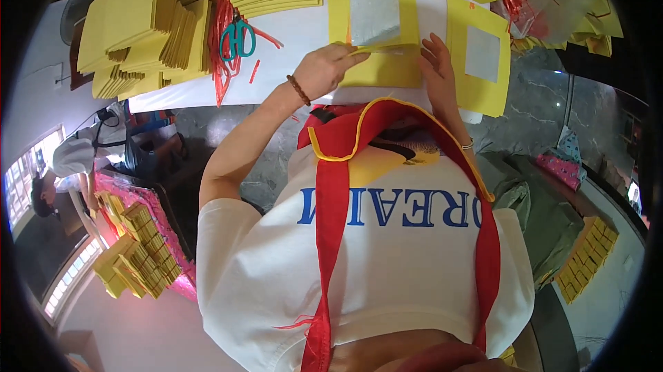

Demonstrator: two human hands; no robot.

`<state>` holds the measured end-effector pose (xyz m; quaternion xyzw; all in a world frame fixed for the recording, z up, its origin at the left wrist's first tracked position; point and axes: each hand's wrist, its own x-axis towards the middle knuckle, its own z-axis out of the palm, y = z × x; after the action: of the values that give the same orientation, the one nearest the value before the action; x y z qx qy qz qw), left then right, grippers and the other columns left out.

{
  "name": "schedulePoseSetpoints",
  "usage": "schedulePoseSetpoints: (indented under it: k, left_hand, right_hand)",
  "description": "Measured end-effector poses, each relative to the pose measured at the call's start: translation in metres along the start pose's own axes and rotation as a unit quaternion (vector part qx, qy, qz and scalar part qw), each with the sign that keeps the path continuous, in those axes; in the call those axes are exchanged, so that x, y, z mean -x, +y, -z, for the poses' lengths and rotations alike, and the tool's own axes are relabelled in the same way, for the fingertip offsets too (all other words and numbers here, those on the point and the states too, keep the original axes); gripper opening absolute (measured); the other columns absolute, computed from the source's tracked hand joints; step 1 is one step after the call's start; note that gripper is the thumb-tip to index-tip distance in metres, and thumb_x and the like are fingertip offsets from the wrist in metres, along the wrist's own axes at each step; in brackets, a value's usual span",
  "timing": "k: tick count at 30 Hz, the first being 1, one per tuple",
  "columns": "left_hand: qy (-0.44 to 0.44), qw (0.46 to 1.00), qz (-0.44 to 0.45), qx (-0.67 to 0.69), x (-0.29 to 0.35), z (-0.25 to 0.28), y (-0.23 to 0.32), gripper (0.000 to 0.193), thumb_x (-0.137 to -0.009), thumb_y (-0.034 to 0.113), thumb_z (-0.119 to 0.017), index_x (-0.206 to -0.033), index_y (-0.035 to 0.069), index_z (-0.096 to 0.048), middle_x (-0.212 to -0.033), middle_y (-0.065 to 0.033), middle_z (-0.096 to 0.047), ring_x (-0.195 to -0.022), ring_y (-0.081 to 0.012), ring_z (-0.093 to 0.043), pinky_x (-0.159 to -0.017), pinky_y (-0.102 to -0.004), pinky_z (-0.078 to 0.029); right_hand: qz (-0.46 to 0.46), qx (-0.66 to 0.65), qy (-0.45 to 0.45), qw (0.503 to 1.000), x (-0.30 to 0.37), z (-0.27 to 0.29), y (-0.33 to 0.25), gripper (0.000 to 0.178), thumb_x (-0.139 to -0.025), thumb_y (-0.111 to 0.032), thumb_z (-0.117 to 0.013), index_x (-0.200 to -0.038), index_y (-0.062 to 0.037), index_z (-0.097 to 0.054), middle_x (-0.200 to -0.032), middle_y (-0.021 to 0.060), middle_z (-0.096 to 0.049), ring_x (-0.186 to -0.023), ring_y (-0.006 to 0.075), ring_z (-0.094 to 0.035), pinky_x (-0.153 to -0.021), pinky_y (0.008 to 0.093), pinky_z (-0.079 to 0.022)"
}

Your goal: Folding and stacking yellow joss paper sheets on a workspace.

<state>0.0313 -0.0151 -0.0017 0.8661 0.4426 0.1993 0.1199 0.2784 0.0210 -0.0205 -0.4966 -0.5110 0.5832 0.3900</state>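
Several stacks of yellow paper [138, 6] crowd the white table [283, 82]; beside it stretches a grey floor [539, 89]. Teal-handled scissors [240, 35] lie against red string [219, 68]. Near the table's front edge, the left hand [324, 70] (beads at its wrist) pinches the lifted edge of a yellow sheet [407, 27]. The right hand's [436, 68] fingers stand loosely apart beside it; contact I cannot tell.
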Motion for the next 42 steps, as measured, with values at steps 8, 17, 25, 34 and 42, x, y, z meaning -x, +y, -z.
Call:
schedulePoseSetpoints:
  k: [8,17,25,34,42]
  left_hand:
    - [0.067,0.939,0.193,0.277,0.004,-0.003,-0.017,0.033,-0.080,-0.004,-0.047,-0.108,0.009,-0.058,-0.086,-0.0142,-0.059,-0.072,-0.0246,-0.057,-0.065,-0.0301,-0.045]
    - [0.090,0.923,0.193,0.321,0.008,-0.005,-0.020,0.028,-0.085,0.002,-0.046,-0.108,0.009,-0.059,-0.090,-0.0122,-0.061,-0.077,-0.0219,-0.058,-0.069,-0.0278,-0.045]
    - [0.045,0.883,0.229,0.408,0.005,0.000,-0.021,0.027,-0.083,0.019,-0.059,-0.107,0.007,-0.060,-0.090,-0.0114,-0.060,-0.078,-0.0166,-0.057,-0.068,-0.0268,-0.045]
    - [-0.013,0.944,0.142,0.298,0.003,-0.001,-0.026,0.042,-0.074,0.030,-0.069,-0.109,0.009,-0.060,-0.094,-0.0114,-0.061,-0.082,-0.0238,-0.060,-0.071,-0.0299,-0.047]
    - [0.013,0.972,0.125,0.200,-0.013,0.008,-0.010,0.021,-0.082,0.022,-0.058,-0.096,0.005,-0.060,-0.082,-0.0113,-0.057,-0.070,-0.0277,-0.057,-0.061,-0.0341,-0.047]
  right_hand:
    - [0.009,0.017,0.001,1.000,0.006,-0.003,-0.013,0.052,-0.084,-0.008,-0.055,-0.132,-0.0081,-0.034,-0.130,0.0140,-0.038,-0.114,0.0231,-0.042,-0.092,0.0321,-0.038]
    - [-0.163,-0.127,-0.024,0.978,0.008,-0.005,-0.022,0.062,-0.083,-0.009,-0.057,-0.135,-0.0115,-0.022,-0.104,0.0117,-0.055,-0.087,0.0188,-0.057,-0.067,0.0309,-0.051]
    - [-0.136,-0.206,-0.038,0.968,-0.012,-0.022,-0.036,0.057,-0.086,-0.008,-0.053,-0.135,-0.0150,-0.025,-0.095,0.0050,-0.061,-0.081,0.0129,-0.060,-0.060,0.0263,-0.051]
    - [-0.139,-0.247,-0.009,0.959,-0.027,-0.026,-0.030,0.053,-0.085,-0.006,-0.055,-0.131,-0.0131,-0.030,-0.096,0.0086,-0.060,-0.077,0.0164,-0.062,-0.062,0.0275,-0.054]
    - [-0.134,-0.265,-0.030,0.954,-0.029,-0.022,-0.022,0.046,-0.088,-0.014,-0.052,-0.129,-0.0137,-0.033,-0.100,0.0112,-0.058,-0.079,0.0189,-0.062,-0.064,0.0301,-0.053]
